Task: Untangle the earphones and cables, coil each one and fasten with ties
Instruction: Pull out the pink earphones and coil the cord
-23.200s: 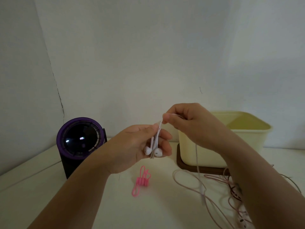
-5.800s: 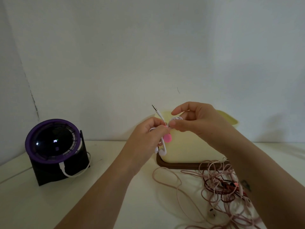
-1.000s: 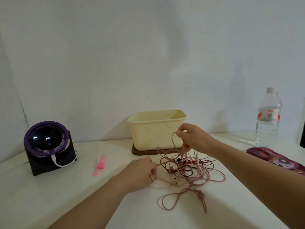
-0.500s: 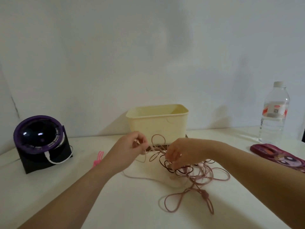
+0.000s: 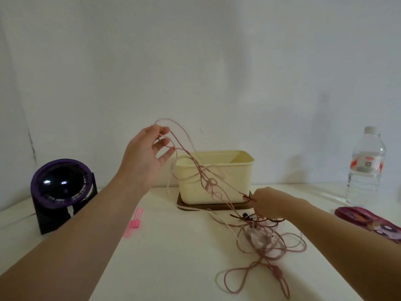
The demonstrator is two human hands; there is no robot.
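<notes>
- Two hands are working in the head view: the left hand (image 5: 147, 157) is pinching raised loops of the tangled thin pink cables (image 5: 263, 246), while the right hand (image 5: 267, 203) is gripping strands low, just beside the cream plastic box (image 5: 217, 170).
- Most of the tangle is lying on the white table (image 5: 173, 268) under the right hand, and a knot (image 5: 209, 184) is hanging between the hands.
- Pulling harder is likely risking a tighter knot, or strands snagging on the box rim.
- Room for moving is lying toward the person, between the pink silicone ties (image 5: 134, 222) and the heap.
</notes>
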